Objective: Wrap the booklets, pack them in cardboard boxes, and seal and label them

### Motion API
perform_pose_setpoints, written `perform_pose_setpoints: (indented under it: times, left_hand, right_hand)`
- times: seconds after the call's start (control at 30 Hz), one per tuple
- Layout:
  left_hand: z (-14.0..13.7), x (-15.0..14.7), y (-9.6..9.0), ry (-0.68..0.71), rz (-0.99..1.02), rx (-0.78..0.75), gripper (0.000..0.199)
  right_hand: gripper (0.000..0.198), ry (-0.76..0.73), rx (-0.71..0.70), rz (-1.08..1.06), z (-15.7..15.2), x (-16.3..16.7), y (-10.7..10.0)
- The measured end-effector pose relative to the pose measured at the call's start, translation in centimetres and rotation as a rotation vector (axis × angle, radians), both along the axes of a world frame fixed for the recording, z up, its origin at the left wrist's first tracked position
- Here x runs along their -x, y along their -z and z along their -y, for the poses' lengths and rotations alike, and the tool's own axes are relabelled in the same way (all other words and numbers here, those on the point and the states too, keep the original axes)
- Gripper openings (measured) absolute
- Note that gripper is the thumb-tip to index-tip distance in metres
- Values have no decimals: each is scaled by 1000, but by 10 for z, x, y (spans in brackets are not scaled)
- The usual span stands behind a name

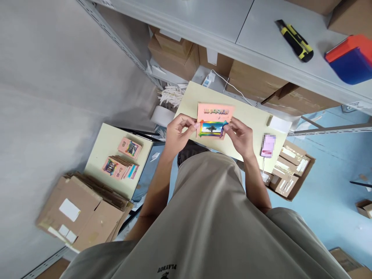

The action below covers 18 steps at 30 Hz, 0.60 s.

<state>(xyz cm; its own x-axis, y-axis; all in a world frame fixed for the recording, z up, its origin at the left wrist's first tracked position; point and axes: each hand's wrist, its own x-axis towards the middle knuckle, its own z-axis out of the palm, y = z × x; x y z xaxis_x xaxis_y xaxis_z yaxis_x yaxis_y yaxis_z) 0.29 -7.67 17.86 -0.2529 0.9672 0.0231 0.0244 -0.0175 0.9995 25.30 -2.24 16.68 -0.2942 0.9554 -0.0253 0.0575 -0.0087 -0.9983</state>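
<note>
Between my two hands is a pink printed card packet [215, 112] with a rainbow-framed picture of a tree and dark lettering that appears upside down. My left hand [180, 131] pinches its left edge with thumb and fingers. On the opposite edge, my right hand [240, 135] grips near the corner of the picture. The packet is above a pale yellow tabletop [250, 110]. I cannot tell whether it is a folded card, a box or an envelope.
A phone [267, 145] on a cable and a small white box [279, 124] lie on the table's right. Similar pink packets [130, 147] sit on a side table at left, beside flattened cartons [84, 213]. A yellow-black utility knife [295, 40] rests on the shelf above.
</note>
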Motion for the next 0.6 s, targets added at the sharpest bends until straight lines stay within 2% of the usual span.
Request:
perform_pose_setpoints:
  times: [0.07, 0.2, 0.33, 0.4, 0.47, 0.6]
  left_hand:
    - [3, 1, -1, 16, -4, 29, 48]
    - [7, 6, -1, 44, 47, 75, 53]
    - [6, 8, -1, 89, 76, 68, 59]
    - [6, 4, -2, 74, 46, 95, 55]
    - [6, -1, -2, 42, 24, 133, 62]
    - [8, -8, 1, -3, 19, 165, 67]
  right_hand:
    - [62, 7, 37, 11, 3, 0, 0]
    - [53, 3, 5, -5, 6, -2, -4]
    - [61, -77, 39, -66, 6, -3, -12]
    - [61, -79, 99, -57, 7, 1, -14]
    - [64, -51, 148, -34, 7, 8, -15]
    - [70, -36, 161, -36, 8, 19, -14]
